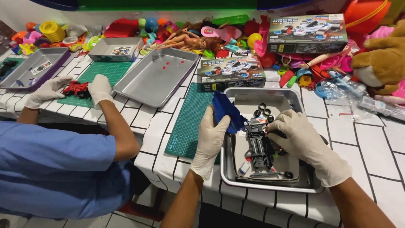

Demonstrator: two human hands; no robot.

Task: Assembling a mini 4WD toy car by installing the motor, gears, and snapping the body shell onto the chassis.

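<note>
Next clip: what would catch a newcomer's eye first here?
Front and centre, the gloved left hand holds a blue car shell while the right hand grips a black toy car chassis over a metal tray. Behind, a bright toy heap lines the wall; at left, a co-worker's gloved hands hold a red chassis.

A single head-worn camera looks steeply down and forward from the near edge of the worktop (363,139). It sits close above the hands, facing the far edge, where toys are heaped.
</note>
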